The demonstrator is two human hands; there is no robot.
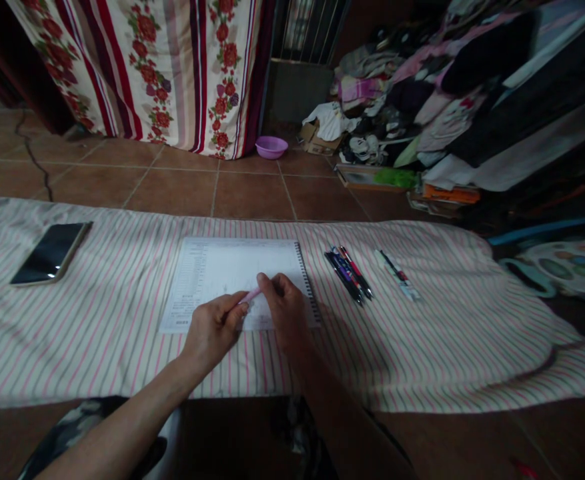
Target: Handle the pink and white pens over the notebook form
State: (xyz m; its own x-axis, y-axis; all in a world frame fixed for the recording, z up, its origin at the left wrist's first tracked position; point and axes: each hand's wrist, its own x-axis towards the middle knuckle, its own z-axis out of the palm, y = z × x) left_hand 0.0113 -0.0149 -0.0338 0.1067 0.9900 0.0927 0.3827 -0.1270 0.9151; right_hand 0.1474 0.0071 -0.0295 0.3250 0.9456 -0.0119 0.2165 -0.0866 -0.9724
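Observation:
A spiral-bound notebook (232, 273) lies open on a striped cloth (422, 347) spread over the floor. Both my hands rest on its near edge. My left hand (212, 330) and my right hand (285, 310) are each closed on an end of a pink pen (250, 295), which lies between them just above the printed page.
A dark phone (51, 253) lies on the cloth at the left. Several pens (348, 273) and one more white pen (397, 273) lie right of the notebook. Beyond the cloth are a tiled floor, a floral curtain (172, 73), a purple bowl (271, 147) and piled clothes (422, 87).

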